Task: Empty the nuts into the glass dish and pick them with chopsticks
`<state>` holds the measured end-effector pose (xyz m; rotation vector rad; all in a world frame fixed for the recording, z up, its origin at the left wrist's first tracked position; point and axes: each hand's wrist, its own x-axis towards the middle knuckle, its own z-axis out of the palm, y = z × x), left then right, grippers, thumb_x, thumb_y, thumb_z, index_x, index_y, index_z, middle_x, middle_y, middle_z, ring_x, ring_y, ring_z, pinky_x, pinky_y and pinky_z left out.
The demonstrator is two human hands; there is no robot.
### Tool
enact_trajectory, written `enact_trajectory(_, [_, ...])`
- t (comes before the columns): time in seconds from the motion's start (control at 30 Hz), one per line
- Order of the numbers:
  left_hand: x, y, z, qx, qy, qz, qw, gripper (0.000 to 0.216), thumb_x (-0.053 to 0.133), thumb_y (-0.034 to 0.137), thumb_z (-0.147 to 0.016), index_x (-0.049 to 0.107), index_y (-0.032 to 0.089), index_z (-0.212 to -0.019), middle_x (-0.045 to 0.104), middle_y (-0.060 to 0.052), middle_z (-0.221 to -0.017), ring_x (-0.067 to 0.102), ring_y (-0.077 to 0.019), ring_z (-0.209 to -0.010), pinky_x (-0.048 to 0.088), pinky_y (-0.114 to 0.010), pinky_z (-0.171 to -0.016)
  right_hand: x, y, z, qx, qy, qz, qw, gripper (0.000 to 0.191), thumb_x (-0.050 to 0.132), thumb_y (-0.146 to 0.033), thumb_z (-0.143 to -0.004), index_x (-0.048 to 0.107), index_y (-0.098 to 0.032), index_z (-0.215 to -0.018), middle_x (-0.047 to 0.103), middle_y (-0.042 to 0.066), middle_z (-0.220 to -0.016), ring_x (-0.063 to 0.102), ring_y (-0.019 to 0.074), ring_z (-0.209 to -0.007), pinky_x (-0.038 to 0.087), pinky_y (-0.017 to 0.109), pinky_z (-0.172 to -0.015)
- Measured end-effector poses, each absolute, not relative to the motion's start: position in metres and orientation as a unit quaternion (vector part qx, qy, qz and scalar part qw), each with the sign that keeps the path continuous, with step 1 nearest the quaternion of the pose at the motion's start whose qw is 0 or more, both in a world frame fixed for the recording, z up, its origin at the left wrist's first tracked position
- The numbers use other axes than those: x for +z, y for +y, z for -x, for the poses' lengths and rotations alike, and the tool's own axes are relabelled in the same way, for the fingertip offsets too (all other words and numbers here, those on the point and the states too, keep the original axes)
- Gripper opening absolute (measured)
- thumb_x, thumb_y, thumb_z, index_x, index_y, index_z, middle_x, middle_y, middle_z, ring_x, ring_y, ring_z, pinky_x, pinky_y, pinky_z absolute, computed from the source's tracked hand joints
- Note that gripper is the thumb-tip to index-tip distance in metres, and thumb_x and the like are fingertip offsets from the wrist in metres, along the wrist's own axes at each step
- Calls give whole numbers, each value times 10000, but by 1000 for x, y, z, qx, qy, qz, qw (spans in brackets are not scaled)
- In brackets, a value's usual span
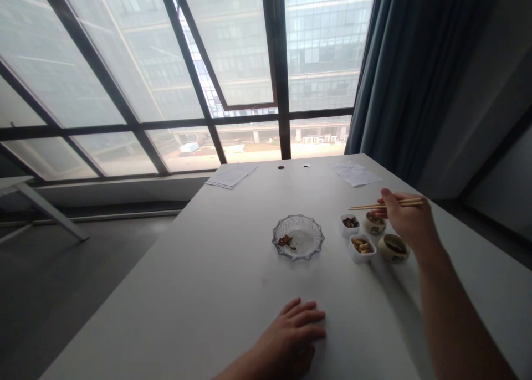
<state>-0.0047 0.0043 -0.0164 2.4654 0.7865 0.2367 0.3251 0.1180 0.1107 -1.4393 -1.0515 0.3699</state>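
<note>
The left hand (294, 331) lies palm down on the bench (199, 297), fingers a little spread; its grip is apart and holds nothing. The right hand (409, 219) is at the right; its grip is clamped on a pair of chopsticks, behind mid-length.

A clear glass dish (308, 237) with a scalloped rim stands mid-bench. Expect it to be heavy, rigid and breakable; lift by opposite sides of the rim. To its right, a far round pot (374, 230) and a near round pot (387, 254) stand beside a far white container (349, 234) and a near white container (362, 258).

The chopsticks (364, 206) point left, tips close together near the far white container; whether above or beyond it cannot be told. Expect them to be light, stiff and smooth; hold toward the rear.

Small dark pieces (285, 240) lie at the dish's left side. They are probably light, dry and uneven; pinch across the widest part.
</note>
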Motion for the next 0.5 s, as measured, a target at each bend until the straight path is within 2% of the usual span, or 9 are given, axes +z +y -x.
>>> enact_trajectory(0.17, [-18,3,6,105,284,-914,271,460,572,149,-813,586,331,-1235,548,29,-1484,415,-204,-1442,212,-449,-1243,117,112,-300,235,-486,567,622,408,730,-570,-824,731,-167,-761,743,84,-644,744,234,-551,632,274,-512])
enact_trajectory(0.33, [-18,4,6,105,282,-914,272,423,577,183,-840,587,333,-1236,550,27,-1482,420,-209,-1439,211,-456,-1244,106,112,-261,342,-575,521,530,505,679,-641,-835,736,-140,-809,767,105,-730,764,244,-624,635,294,-564])
enact_trajectory(0.5, [-20,4,6,106,280,-916,268,411,576,198,-856,581,336,-1244,546,27,-1486,414,-210,-1443,198,-454,-1248,86,115,-228,401,-632,481,456,494,641,-638,-856,702,-158,-756,739,69,-645,745,230,-592,598,287,-553])
